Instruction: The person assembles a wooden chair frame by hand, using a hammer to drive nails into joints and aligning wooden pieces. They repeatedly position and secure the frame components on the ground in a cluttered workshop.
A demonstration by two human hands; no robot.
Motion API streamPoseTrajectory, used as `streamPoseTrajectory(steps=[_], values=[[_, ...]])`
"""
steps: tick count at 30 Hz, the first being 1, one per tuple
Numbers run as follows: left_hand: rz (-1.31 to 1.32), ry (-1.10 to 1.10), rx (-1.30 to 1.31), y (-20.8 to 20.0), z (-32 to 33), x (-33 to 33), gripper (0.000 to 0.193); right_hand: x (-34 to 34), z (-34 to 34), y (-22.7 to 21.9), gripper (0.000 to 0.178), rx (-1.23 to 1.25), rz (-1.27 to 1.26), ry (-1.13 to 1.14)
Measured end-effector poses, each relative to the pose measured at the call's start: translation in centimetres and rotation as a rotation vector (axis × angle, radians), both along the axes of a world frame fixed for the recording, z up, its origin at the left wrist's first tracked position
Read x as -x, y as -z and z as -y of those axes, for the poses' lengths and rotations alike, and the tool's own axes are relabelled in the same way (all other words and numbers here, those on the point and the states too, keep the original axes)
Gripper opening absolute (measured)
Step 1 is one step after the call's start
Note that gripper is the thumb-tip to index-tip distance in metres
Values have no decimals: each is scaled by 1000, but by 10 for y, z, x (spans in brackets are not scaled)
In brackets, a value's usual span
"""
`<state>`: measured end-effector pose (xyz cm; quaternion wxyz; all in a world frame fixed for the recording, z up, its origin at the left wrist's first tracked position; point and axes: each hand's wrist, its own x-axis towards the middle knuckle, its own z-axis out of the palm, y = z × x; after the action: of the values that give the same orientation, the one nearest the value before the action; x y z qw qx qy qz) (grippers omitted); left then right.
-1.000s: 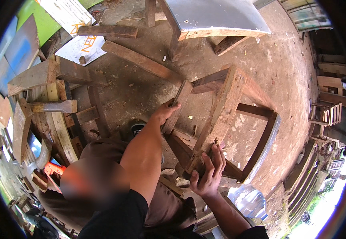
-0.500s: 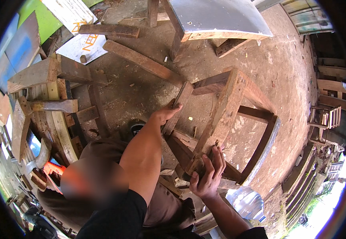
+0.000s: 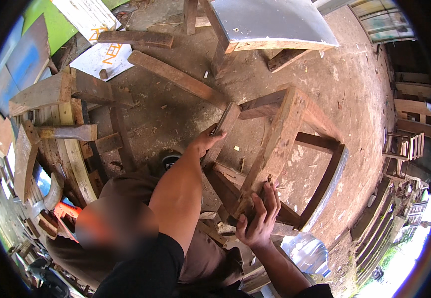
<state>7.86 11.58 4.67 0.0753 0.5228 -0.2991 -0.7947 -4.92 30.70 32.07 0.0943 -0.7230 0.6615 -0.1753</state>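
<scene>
A wooden frame (image 3: 276,144) of thick brown bars, like a stool or small table base, stands tilted on the ground in front of me. My left hand (image 3: 208,142) is wrapped round its left bar, thumb on the near face. At the frame's near end, my right hand (image 3: 262,217) curls its fingers over the wide middle beam, near a dark chipped spot in the wood. A clear plastic bottle (image 3: 306,252) lies just right of my right wrist, partly behind the forearm.
A low table with a grey top (image 3: 275,22) stands at the far side. Loose planks (image 3: 178,78) lie on the floor. To my left are a wooden workbench (image 3: 41,97), a hammer (image 3: 51,193) and an orange-handled saw (image 3: 66,209). Painted boards (image 3: 27,59) lean at the far left.
</scene>
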Motion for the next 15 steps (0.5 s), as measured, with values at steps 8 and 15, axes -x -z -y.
streamPoseTrajectory(steps=[8,15], values=[[-130,-466,-520,26,3,-4,92,-1,1,-2,55,-1,4,3],[-80,-4,-114,7,4,-9,86,-1,2,-3,55,1,16,9]])
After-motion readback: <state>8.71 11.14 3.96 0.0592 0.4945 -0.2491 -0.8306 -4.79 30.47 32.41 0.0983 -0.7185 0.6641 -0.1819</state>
